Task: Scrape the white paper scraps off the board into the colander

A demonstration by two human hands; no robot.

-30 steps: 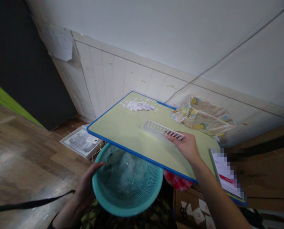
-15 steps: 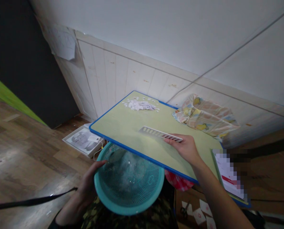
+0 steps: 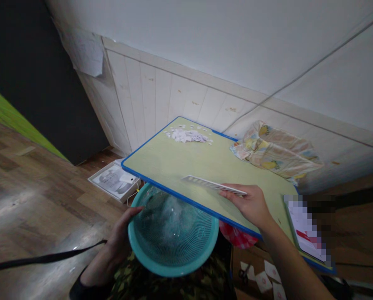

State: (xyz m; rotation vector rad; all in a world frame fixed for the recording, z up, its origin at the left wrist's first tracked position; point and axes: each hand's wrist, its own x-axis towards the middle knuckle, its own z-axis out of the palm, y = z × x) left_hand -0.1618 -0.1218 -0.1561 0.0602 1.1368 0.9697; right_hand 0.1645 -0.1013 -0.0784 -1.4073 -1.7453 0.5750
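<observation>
My left hand [image 3: 124, 229] grips the left rim of a round turquoise basket [image 3: 174, 270], thumb over the edge. Whitish, clear material lies inside the basket, too blurred to make out. My right hand [image 3: 247, 202] is closed on the right end of a flat white slotted strip [image 3: 205, 182], held over the front part of a pale green board with a blue edge [image 3: 161, 162]. A heap of small white paper pieces [image 3: 188, 135] lies near the board's back corner. The basket sits partly under the board's front edge.
A patterned cloth [image 3: 274, 152] lies at the board's back right, and a notebook [image 3: 305, 231] on its right end. On the floor at left is a white box [image 3: 113, 181]. Scissors [image 3: 244, 274] and paper cards [image 3: 263, 281] are below right.
My right hand has moved slightly down toward the board's front edge with the slotted strip. My left hand stays on the basket rim. The whole view has shifted a little.
</observation>
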